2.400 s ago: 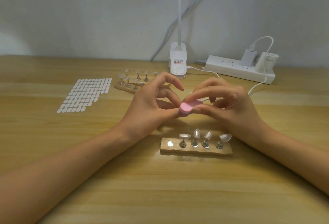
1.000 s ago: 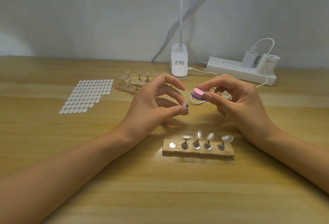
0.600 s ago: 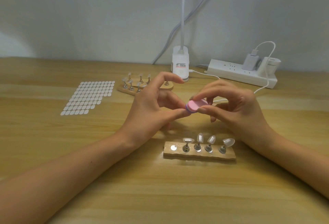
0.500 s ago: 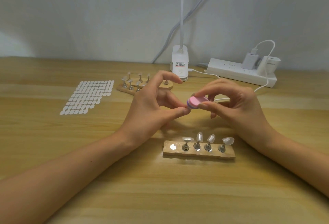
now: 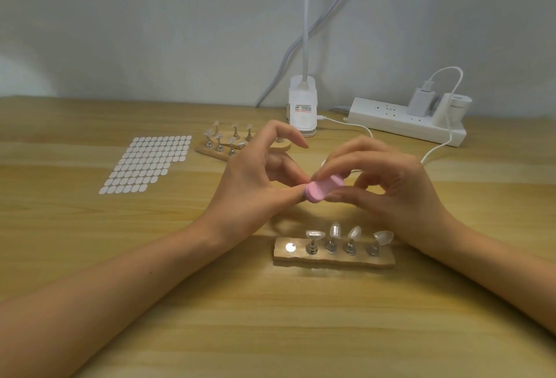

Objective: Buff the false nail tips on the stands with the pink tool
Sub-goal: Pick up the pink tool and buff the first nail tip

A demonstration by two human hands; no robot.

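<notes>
My right hand [image 5: 400, 194] fingers are clamping the pink buffing block [image 5: 323, 188]; my left hand [image 5: 252, 188] fingers are pinching together at its 9 o'clock, on what I cannot tell.

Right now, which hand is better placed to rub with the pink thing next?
Probably the right hand: its fingers grip the pink tool. The left hand only pinches its fingertips together against the tool's end; whatever it pinches is hidden.
</notes>
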